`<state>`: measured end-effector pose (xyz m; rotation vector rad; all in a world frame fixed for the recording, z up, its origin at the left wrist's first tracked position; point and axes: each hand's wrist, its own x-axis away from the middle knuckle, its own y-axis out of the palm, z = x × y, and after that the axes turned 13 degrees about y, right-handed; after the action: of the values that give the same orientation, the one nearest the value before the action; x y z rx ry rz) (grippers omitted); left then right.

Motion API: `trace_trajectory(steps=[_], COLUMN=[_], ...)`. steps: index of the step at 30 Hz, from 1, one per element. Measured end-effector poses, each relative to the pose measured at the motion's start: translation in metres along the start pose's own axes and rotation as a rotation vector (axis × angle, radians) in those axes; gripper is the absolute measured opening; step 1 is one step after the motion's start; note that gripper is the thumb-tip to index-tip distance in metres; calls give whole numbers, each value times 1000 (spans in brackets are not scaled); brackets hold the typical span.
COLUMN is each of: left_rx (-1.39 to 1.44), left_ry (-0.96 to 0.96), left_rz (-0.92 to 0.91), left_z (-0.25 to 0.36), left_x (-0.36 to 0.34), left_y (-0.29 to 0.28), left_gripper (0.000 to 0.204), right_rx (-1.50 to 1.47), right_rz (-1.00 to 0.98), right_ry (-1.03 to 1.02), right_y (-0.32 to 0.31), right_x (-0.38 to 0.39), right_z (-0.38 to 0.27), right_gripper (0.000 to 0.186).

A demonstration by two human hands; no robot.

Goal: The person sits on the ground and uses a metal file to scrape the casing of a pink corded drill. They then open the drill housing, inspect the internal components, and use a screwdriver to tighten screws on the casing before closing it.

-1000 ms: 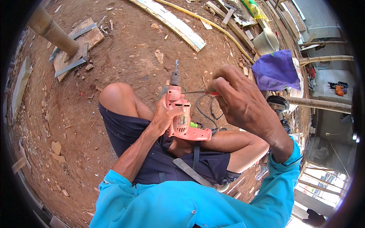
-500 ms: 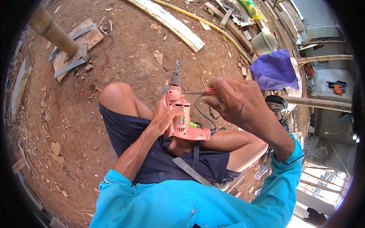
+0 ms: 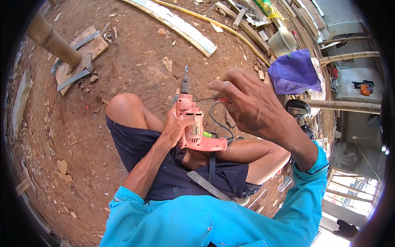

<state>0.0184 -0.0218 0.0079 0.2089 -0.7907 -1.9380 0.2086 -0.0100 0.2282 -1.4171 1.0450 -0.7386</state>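
My left hand (image 3: 172,126) is wrapped round the body of a salmon-red power drill (image 3: 192,131), held over my crossed legs. The drill's chuck (image 3: 185,86) and the bit in it point away from me, and its handle lies toward the right. My right hand (image 3: 258,102) holds a screwdriver (image 3: 224,99) with a red handle, mostly hidden by the fingers. Its thin shaft reaches left to the drill's front housing, just behind the chuck; whether the tip sits in a screw cannot be seen. My right index finger is stretched out above the handle.
A dark cord (image 3: 214,117) loops beside the drill. A flat grey strip (image 3: 207,186) lies across my lap. Around me on the dirt are a long white board (image 3: 177,24), a yellow hose (image 3: 230,29), a purple bag (image 3: 295,73), a pale bucket (image 3: 282,43) and a bamboo post (image 3: 53,39).
My right hand's fingers have loosened and shifted on the screwdriver handle, with the index finger now stretched out to the left. The drill has moved slightly left in view.
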Motion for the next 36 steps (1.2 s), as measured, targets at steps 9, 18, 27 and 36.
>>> trace_trajectory(steps=[9,18,27,36], left_rx=[66,79,102,75], left_ry=[-49,-48,-78,-54], left_rz=[29,56,25,22], left_z=[0,11,9,15], left_x=[2,4,3,6], left_y=[1,11,7,10], left_gripper=[72,69,69,65], right_rx=[-14,60,37,119], right_rz=[7,8,-62,-203], right_ry=[71,63,121,178], right_y=[-3,-2,-2,-8], right_x=[2,5,9,14], right_z=[-4,-4,-6,-13], right_gripper=[33,27,22,18])
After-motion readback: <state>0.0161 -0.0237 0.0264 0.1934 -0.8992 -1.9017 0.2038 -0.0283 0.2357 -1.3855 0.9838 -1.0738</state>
